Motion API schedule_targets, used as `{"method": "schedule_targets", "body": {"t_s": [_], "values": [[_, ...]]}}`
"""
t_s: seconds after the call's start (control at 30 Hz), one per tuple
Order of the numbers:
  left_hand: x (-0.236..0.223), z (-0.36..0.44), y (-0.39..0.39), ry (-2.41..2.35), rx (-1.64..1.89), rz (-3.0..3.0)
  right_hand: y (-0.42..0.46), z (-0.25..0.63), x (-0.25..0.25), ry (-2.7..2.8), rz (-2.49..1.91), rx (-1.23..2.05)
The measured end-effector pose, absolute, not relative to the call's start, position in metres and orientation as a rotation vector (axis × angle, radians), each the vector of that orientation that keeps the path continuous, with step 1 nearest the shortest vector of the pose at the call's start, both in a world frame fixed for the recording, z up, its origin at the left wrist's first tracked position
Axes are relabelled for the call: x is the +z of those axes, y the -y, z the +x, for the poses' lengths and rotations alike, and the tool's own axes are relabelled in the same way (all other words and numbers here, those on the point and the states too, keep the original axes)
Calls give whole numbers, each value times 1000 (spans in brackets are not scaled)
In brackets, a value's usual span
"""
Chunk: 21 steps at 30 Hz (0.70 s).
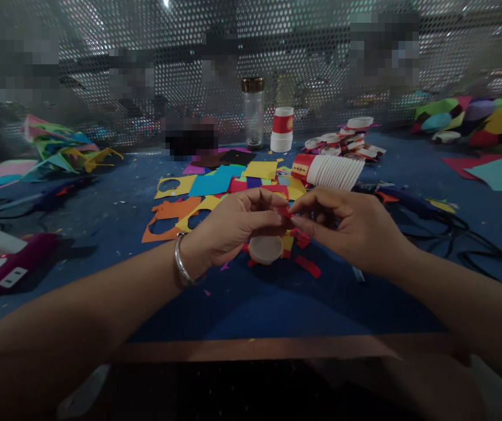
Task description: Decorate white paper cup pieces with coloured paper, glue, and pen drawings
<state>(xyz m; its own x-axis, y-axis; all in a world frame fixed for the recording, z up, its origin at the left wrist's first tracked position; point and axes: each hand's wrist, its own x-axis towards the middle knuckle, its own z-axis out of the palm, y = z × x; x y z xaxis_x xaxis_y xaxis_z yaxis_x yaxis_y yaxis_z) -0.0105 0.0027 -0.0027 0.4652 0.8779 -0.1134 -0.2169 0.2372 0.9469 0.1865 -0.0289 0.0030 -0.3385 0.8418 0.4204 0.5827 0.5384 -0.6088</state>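
Between my two hands is a small red piece of paper [285,211], partly covered by fingertips. My left hand [242,225], with a silver bangle at the wrist, pinches it from the left. The thumb and forefinger of my right hand [343,225] close on its right side. Just below, a round whitish cup base [266,249] sits on the blue table [251,310]. Red paper scraps [308,266] lie beside it. Behind my hands spread coloured paper sheets, among them a blue sheet [217,180] and an orange sheet [172,215] with a hole cut out.
A stack of paper cups [334,171] lies on its side behind my right hand; another stack [282,131] stands beside a glass bottle [253,114]. Cut cup pieces [347,140] are heaped at the back. Black cables [453,234] run right. A magenta device [14,263] sits left.
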Motion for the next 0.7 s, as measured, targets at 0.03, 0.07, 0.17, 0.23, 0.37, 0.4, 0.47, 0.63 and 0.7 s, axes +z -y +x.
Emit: {"method": "schedule_targets", "body": {"t_s": [0.03, 0.07, 0.17, 0.23, 0.37, 0.4, 0.47, 0.63, 0.7], "values": [[-3, -10, -2, -767, 866, 1070, 29, 186, 3, 2055, -1149, 457], [-3, -9, -2, -774, 875, 1073, 30, 186, 3, 2053, -1148, 452], [-6, -8, -3, -790, 918, 1108, 30, 185, 3, 2047, -1138, 444], [-7, -8, -3, -783, 952, 1142, 30, 185, 2, 2043, -1125, 443], [-9, -9, -4, -759, 948, 1157, 29, 187, -1, 2025, -1112, 431], [-9, -9, -4, -757, 945, 1157, 28, 187, -1, 2016, -1113, 429], [-9, -10, -5, -758, 947, 1176, 27, 188, -3, 1997, -1123, 427], [-9, -11, -7, -798, 950, 1290, 24, 190, -6, 1975, -1177, 487], [-9, -11, -8, -804, 958, 1344, 23, 191, -7, 1976, -1166, 510]]}}
